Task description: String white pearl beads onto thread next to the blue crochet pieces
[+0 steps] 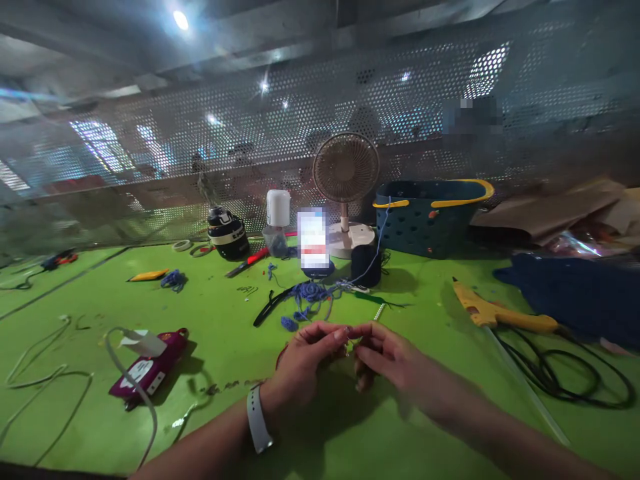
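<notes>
My left hand (313,353) and my right hand (387,357) meet over the green table, fingertips pinched close together. Between them is something small and thin; my fingers hide most of it, and I cannot make out its kind. A reddish edge shows beside my left hand. Just beyond my fingers lies a tangle of blue yarn (309,291), with a small blue piece (289,324) nearer to me. A black band (271,308) curves to the left of the yarn. Behind it stands a dark yarn ball (366,265), its strand running up to the basket.
On the right lie a yellow glue gun (480,307) with its black cord and a dark blue cloth (575,293). A teal basket (425,223), a fan (346,167) and a blurred-out screen (313,240) stand behind. At left are a purple power strip (155,367) and a box cutter (247,262).
</notes>
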`<state>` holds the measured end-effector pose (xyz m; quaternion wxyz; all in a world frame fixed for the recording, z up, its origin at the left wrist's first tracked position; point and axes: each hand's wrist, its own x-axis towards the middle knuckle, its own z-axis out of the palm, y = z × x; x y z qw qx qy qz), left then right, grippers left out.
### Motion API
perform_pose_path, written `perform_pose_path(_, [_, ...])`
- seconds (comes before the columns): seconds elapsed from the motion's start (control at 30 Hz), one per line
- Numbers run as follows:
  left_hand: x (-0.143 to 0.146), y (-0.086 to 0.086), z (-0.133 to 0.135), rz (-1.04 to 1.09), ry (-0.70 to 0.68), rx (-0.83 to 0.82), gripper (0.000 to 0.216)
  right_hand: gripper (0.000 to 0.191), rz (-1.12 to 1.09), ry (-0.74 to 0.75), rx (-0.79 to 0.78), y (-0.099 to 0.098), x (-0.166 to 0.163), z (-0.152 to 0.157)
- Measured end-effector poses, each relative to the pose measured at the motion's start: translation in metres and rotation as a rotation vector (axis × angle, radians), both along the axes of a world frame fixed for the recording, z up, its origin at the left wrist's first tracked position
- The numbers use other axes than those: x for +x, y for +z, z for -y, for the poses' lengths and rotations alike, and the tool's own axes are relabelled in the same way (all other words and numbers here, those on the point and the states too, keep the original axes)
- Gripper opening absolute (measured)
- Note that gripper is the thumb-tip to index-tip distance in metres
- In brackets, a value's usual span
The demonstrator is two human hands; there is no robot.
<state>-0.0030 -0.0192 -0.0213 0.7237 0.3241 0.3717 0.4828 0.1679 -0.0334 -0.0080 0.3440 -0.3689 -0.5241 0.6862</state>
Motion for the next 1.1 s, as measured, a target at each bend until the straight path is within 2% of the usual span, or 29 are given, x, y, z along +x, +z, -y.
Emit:
perform_pose_path(0.1, [-0.002,-0.002,-0.004,0.044,0.017,0.079,0.019,0.03,-0.034,0.009,-0.011,0.006,0.001,0.0])
perform_pose_path(0.2, [-0.002,-0.003,-0.006,0.053,0.029,0.123,0.015,0.029,0.006,-0.015,0.044,0.004,0.001,-0.002])
perform_pose_path(0.37, [-0.001,-0.001,-0.004,-0.022,-0.145,0.258,0.008,0.033,0.092,-0.032,0.088,0.008,0.0,-0.001])
perform_pose_path(0.43, [-0.002,-0.002,-0.006,-0.092,-0.134,0.32,0.007,0.034,0.192,-0.047,0.117,0.013,0.003,0.0])
perform_pose_path(0.5, [-0.002,-0.004,-0.008,-0.195,-0.081,0.392,0.008,0.033,0.332,-0.142,0.222,0.016,0.008,0.001])
perform_pose_path(0.6, [-0.001,-0.006,-0.007,-0.342,-0.06,0.481,0.013,0.029,0.444,-0.29,0.476,0.012,0.012,0.0])
perform_pose_path(0.67, [0.001,-0.006,-0.005,-0.408,-0.076,0.53,0.015,0.023,0.437,-0.282,0.575,0.005,0.012,-0.002])
perform_pose_path(0.8, [0.003,-0.003,0.0,-0.496,-0.055,0.623,0.013,0.012,0.341,-0.297,0.672,-0.001,0.007,-0.004])
perform_pose_path(0.9, [0.003,-0.002,0.0,-0.5,-0.114,0.604,0.01,0.019,0.258,-0.289,0.59,0.002,0.005,-0.003])
perform_pose_path(1.03, [0.001,-0.005,0.001,-0.497,-0.272,0.443,0.02,0.026,0.028,-0.132,0.246,0.013,0.006,-0.001])
perform_pose_path(1.1, [-0.001,-0.007,0.0,-0.588,-0.296,0.454,0.024,0.029,-0.09,-0.1,0.114,0.02,0.007,0.0])
